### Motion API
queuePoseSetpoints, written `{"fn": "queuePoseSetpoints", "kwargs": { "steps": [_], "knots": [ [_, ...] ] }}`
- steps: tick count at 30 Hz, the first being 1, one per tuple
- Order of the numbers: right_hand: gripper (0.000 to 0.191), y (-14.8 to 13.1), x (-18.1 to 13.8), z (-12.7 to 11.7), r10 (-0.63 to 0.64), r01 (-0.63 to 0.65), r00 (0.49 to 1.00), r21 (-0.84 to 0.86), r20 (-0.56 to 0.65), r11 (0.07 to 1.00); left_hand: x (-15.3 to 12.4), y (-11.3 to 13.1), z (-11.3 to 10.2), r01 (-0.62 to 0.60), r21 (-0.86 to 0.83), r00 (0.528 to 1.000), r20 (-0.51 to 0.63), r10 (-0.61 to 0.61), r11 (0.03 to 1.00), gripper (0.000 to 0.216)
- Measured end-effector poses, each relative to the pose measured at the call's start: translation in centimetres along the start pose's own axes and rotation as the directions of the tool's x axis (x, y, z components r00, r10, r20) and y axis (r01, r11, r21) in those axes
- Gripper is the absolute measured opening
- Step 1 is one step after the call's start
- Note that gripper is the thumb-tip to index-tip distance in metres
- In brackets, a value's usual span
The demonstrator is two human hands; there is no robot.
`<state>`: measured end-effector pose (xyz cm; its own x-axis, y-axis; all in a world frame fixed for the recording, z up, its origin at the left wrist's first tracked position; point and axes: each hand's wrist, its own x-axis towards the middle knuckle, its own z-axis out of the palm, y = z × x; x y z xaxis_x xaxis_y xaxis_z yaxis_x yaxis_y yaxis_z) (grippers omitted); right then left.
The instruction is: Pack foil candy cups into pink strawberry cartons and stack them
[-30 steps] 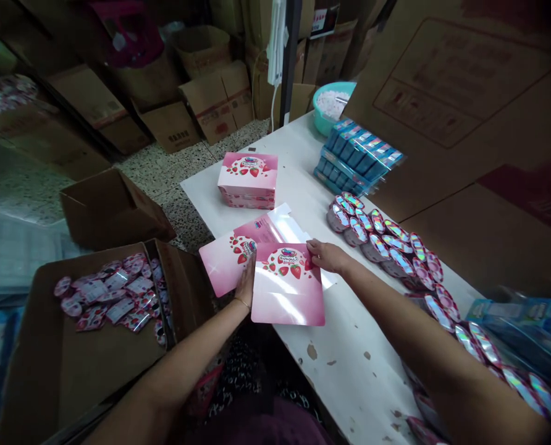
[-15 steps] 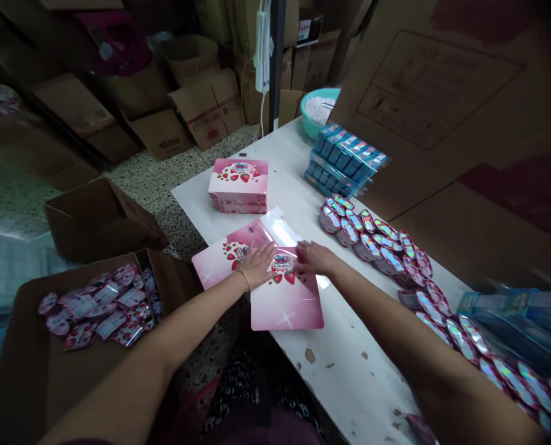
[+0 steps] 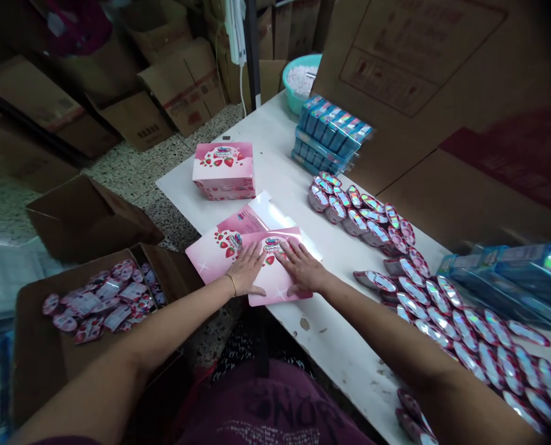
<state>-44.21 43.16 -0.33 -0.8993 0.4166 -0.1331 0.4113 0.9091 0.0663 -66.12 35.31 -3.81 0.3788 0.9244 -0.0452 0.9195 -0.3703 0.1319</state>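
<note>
A flat pink carton sheet (image 3: 282, 290) printed with strawberries lies near the front edge of the white table. Flat on its left side presses my left hand (image 3: 246, 269), fingers spread, a bangle at the wrist. My right hand (image 3: 302, 267) rests open on the right part of the same sheet, fingers pointing up and left. Beneath it, to the left, shows another flat pink carton sheet (image 3: 206, 264), which overhangs the table edge. Just beyond them stand folded pink strawberry boxes (image 3: 223, 170), stacked one on another.
Along the right run rows of shiny-lidded packs (image 3: 412, 289). Blue boxes (image 3: 333, 130) are stacked near a teal basin (image 3: 294, 99) of white bits. A big brown carton (image 3: 414, 80) borders the table. On the left, an open carton (image 3: 29, 364) holds pink packs.
Both hands have slid towards me over the upper sheet and now lie flat and closer to its near part. My view has shifted, so the table sits slightly higher and further left.
</note>
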Motion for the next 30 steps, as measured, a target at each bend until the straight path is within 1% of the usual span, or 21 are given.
{"fn": "queuePoseSetpoints", "kwargs": {
  "steps": [2, 6, 8, 9, 10, 11, 12, 13, 14, 15, 16, 17, 18, 19, 20, 22, 24, 26, 30],
  "knots": [
    [0.109, -0.2, -0.1, 0.8, 0.012, -0.013, 0.999, -0.011, -0.050, 1.000, 0.1, 0.4, 0.4, 0.023, 0.021, 0.999, -0.040, -0.023, 0.999, 0.111],
    [0.078, -0.2, 0.3, 1.8, 0.054, -0.058, 0.986, -0.025, -0.161, 0.998, 0.4, 1.2, 0.6, 0.079, 0.035, 0.991, -0.107, -0.075, 0.996, 0.091],
    [0.072, -0.5, -0.1, 1.8, 0.058, -0.056, 0.981, 0.018, -0.187, 0.998, 0.0, 1.7, 0.6, 0.086, -0.004, 0.988, -0.132, -0.086, 0.996, 0.087],
    [0.072, -0.7, -0.7, 1.8, 0.068, -0.056, 0.977, 0.069, -0.200, 0.996, -0.5, 2.0, 0.6, 0.093, -0.042, 0.983, -0.155, -0.099, 0.995, 0.086],
    [0.071, -0.9, -1.5, 1.7, 0.114, -0.083, 0.968, 0.142, -0.225, 0.986, -1.2, 2.4, 0.6, 0.117, -0.097, 0.972, -0.192, -0.134, 0.988, 0.087],
    [0.071, -1.2, -2.5, 1.8, 0.209, -0.147, 0.943, 0.237, -0.259, 0.960, -2.1, 2.7, 0.8, 0.166, -0.173, 0.948, -0.242, -0.205, 0.971, 0.089],
    [0.068, -1.5, -3.6, 1.8, 0.337, -0.229, 0.899, 0.355, -0.279, 0.906, -3.0, 3.0, 1.0, 0.238, -0.271, 0.903, -0.292, -0.316, 0.933, 0.091],
    [0.064, -1.8, -4.8, 1.9, 0.469, -0.306, 0.844, 0.485, -0.261, 0.819, -4.0, 3.2, 1.2, 0.315, -0.394, 0.835, -0.317, -0.450, 0.863, 0.091],
    [0.057, -2.1, -5.8, 2.1, 0.573, -0.357, 0.795, 0.608, -0.201, 0.709, -4.9, 3.3, 1.5, 0.372, -0.533, 0.764, -0.288, -0.577, 0.760, 0.087],
    [0.048, -2.2, -6.6, 2.2, 0.628, -0.382, 0.770, 0.704, -0.116, 0.599, -5.7, 3.3, 1.7, 0.402, -0.664, 0.717, -0.200, -0.668, 0.631, 0.077],
    [0.040, -2.2, -7.2, 2.2, 0.636, -0.386, 0.771, 0.771, -0.032, 0.506, -6.3, 3.2, 1.9, 0.409, -0.768, 0.706, -0.075, -0.704, 0.492, 0.063],
    [0.035, -2.1, -7.4, 2.2, 0.616, -0.374, 0.787, 0.815, 0.027, 0.442, -6.6, 3.0, 1.9, 0.405, -0.837, 0.726, 0.050, -0.686, 0.368, 0.049],
    [0.033, -1.9, -7.4, 2.1, 0.596, -0.356, 0.802, 0.843, 0.053, 0.404, -6.7, 2.8, 1.8, 0.395, -0.874, 0.758, 0.138, -0.637, 0.281, 0.037],
    [0.032, -1.5, -7.1, 1.9, 0.591, -0.340, 0.805, 0.856, 0.051, 0.390, -6.6, 2.4, 1.6, 0.380, -0.892, 0.785, 0.171, -0.595, 0.246, 0.030],
    [0.030, -1.1, -6.6, 1.6, 0.596, -0.327, 0.802, 0.858, 0.031, 0.396, -6.4, 2.1, 1.2, 0.356, -0.897, 0.800, 0.149, -0.582, 0.260, 0.027],
    [0.022, -0.1, -5.6, 1.1, 0.596, -0.304, 0.803, 0.839, -0.029, 0.451, -5.8, 1.5, 0.3, 0.297, -0.877, 0.797, 0.009, -0.604, 0.378, 0.024],
    [0.014, 0.7, -4.7, 0.8, 0.567, -0.290, 0.820, 0.795, -0.080, 0.532, -5.3, 1.1, -0.4, 0.257, -0.833, 0.787, -0.114, -0.607, 0.490, 0.022],
    [0.009, 1.1, -4.3, 0.8, 0.545, -0.281, 0.831, 0.760, -0.113, 0.585, -5.1, 1.1, -0.6, 0.241, -0.802, 0.787, -0.169, -0.594, 0.547, 0.021],
    [0.006, 1.0, -4.5, 1.7, 0.546, -0.281, 0.828, 0.744, -0.132, 0.606, -5.4, 1.2, 0.5, 0.222, -0.736, 0.790, -0.249, -0.561, 0.640, 0.021]
  ]
}}
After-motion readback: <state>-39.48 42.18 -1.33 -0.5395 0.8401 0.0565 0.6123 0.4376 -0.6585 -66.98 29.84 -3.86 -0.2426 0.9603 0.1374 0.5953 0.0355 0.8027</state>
